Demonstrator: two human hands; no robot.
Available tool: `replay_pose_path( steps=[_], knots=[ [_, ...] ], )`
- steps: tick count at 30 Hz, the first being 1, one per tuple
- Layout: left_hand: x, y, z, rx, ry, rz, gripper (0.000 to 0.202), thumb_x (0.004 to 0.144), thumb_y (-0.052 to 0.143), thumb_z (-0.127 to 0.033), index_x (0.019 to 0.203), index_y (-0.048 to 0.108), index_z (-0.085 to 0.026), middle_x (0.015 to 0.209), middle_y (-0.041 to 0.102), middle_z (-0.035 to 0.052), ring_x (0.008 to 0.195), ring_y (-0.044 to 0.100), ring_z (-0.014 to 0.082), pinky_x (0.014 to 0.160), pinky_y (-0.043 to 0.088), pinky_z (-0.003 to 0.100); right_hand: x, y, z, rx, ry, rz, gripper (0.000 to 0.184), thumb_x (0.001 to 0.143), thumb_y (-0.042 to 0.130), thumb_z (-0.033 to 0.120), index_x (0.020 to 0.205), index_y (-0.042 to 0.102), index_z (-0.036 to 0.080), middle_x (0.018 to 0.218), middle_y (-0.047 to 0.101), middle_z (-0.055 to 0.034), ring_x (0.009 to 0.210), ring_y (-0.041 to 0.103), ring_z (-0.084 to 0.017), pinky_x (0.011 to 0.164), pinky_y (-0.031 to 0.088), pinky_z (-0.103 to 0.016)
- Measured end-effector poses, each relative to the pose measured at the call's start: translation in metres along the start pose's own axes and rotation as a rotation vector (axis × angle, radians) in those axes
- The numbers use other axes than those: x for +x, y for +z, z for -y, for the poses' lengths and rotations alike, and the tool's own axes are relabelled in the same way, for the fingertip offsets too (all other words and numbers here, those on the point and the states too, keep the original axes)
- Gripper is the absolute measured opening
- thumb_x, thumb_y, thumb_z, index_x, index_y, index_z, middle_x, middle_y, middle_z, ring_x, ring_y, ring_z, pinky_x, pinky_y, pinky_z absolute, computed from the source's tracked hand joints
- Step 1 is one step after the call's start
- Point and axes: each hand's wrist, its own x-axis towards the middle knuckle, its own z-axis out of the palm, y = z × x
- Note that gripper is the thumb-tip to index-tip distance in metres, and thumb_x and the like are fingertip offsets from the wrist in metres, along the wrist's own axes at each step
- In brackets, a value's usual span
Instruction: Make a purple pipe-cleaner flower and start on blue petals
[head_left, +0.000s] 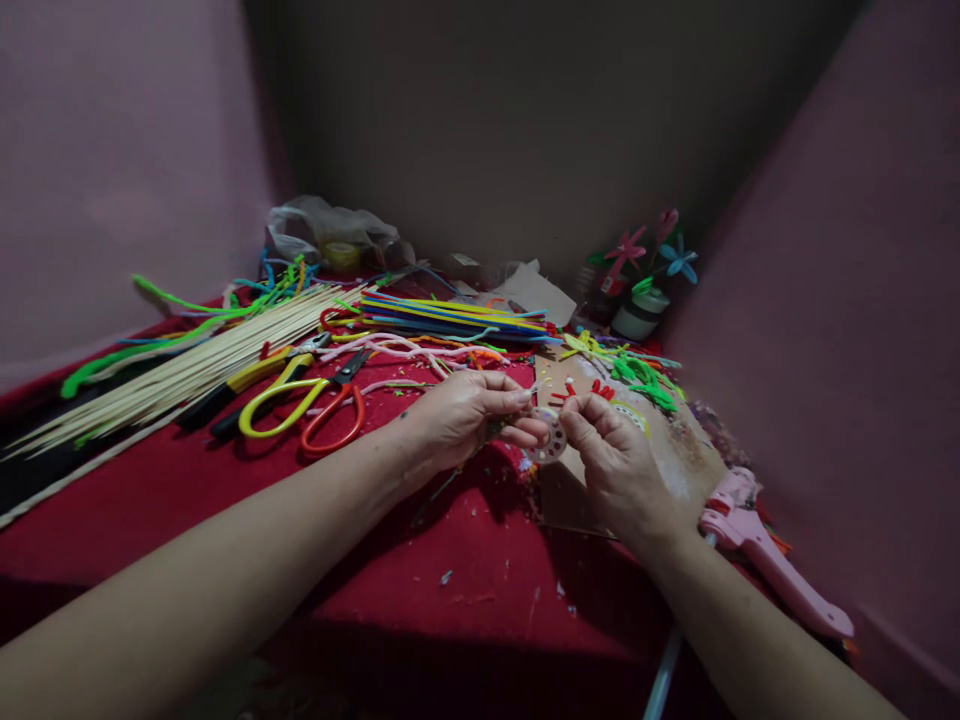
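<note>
My left hand (469, 415) is closed, thumb and index finger pinched together with a thin, pale bit at their tips that is too small to name. A round, pale disc with a ring of dots or holes (551, 440) sits between my hands, against the fingers of the left one. My right hand (615, 460) is also closed, its thumb and forefinger pinching at the disc's upper right edge; what lies within the pinch is hidden. Beneath is a cardboard sheet (566, 500). Red pipe cleaner pieces (600, 390) and a yellow-rimmed disc (636, 416) lie behind my right hand.
Scissors (349, 375), pliers (281, 370), wooden sticks (202, 350) and bundled pipe cleaners (457, 315) lie on the red cloth (480, 580) at left. A pink glue gun (765, 550) sits beside my right forearm. Pipe-cleaner flowers (679, 260) stand at the back right.
</note>
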Motion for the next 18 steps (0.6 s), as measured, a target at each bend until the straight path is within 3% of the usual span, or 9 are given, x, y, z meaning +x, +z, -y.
replay_pose_path(
  steps=[5, 14, 18],
  knots=[
    [0.000, 0.002, -0.002, -0.019, 0.008, -0.056, 0.012, 0.080, 0.052, -0.004, 0.069, 0.056, -0.007, 0.076, 0.068, 0.0142, 0.062, 0.067, 0.0135, 0.061, 0.054, 0.020, -0.006, 0.004, 0.008, -0.325, -0.193, -0.103, 0.016, 0.086, 0.048, 0.028, 0.071, 0.049, 0.021, 0.068, 0.049, 0.0011, 0.063, 0.045, -0.013, 0.061, 0.038, -0.026],
    [-0.001, 0.007, -0.003, -0.087, 0.011, -0.087, 0.017, 0.079, 0.050, 0.000, 0.065, 0.055, -0.008, 0.062, 0.062, 0.0046, 0.063, 0.067, 0.0128, 0.059, 0.054, 0.019, -0.007, -0.001, -0.005, -0.331, -0.393, -0.158, 0.009, 0.087, 0.046, 0.021, 0.079, 0.049, 0.022, 0.082, 0.051, -0.0021, 0.075, 0.049, -0.016, 0.070, 0.040, -0.031],
    [-0.002, 0.010, -0.004, -0.109, 0.018, -0.112, 0.018, 0.080, 0.048, 0.002, 0.065, 0.055, -0.007, 0.062, 0.062, 0.0052, 0.061, 0.066, 0.0120, 0.058, 0.054, 0.018, -0.007, 0.001, -0.003, -0.289, -0.421, -0.161, 0.010, 0.086, 0.047, 0.021, 0.077, 0.050, 0.022, 0.079, 0.051, -0.0010, 0.073, 0.049, -0.015, 0.069, 0.041, -0.030]
  ],
)
